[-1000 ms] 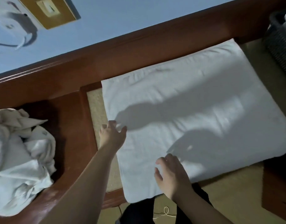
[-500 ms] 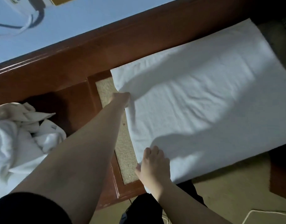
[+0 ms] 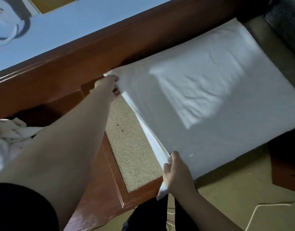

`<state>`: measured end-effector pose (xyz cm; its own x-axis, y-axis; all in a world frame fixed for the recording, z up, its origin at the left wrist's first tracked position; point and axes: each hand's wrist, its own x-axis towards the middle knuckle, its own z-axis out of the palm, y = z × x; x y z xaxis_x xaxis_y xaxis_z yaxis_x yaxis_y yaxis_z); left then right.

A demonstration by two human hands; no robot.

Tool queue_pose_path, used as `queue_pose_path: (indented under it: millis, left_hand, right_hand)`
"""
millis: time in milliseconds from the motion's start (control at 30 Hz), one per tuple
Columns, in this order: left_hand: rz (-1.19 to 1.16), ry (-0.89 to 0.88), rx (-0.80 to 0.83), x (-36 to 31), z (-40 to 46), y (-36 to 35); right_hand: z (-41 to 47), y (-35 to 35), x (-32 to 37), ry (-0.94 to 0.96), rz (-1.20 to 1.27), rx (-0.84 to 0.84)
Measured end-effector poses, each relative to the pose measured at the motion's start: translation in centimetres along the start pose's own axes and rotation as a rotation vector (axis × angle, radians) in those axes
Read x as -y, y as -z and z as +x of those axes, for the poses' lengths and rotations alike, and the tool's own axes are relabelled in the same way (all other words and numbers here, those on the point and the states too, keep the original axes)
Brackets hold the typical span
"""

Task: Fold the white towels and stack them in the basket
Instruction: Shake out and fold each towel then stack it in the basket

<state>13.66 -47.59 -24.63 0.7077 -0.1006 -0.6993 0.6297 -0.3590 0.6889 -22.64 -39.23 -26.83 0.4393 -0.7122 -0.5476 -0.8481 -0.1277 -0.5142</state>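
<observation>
Towel (image 3: 210,104): white, spread flat on the wooden table (image 3: 100,185). Left hand (image 3: 108,84) grips its far left corner; right hand (image 3: 176,175) grips the near left corner, edge lifted. Basket (image 3: 287,29): far right.

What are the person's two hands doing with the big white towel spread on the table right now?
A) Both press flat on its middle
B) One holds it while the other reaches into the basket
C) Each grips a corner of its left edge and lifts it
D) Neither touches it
C: the left hand pinches the far corner and the right hand grips the near corner of the white towel, whose left edge is raised off the table.
</observation>
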Motion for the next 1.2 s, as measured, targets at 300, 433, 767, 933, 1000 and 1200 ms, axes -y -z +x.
queue_pose_path:
  millis: [300,433,767,933,1000,1200]
  left_hand:
    - [0.12,-0.189,0.027,-3.9,-4.8,-5.0]
    - [0.311,-0.287,-0.016,-5.5,-6.5,-8.2]
    - [0.424,-0.359,0.051,-7.4,-8.2,-19.0]
    - [1.273,-0.715,0.18,-2.5,-7.4,-22.3]
    - [1.587,-1.032,0.471,0.3,-8.8,-23.2]
    - [2.224,-1.441,0.789,4.4,-9.9,-26.5]
  right_hand:
    - [-0.1,7.7,-4.8,0.0,0.079,-0.028]
    - [0.2,10.3,-8.2,-0.127,0.014,0.021]
    - [1.7,19.4,-16.0,-0.246,0.213,-0.053]
    - [2.8,19.1,-19.7,-0.364,0.311,0.006]
    - [2.9,18.7,-20.2,-0.325,0.362,0.031]
    - [3.0,18.5,-20.2,-0.309,0.255,0.017]
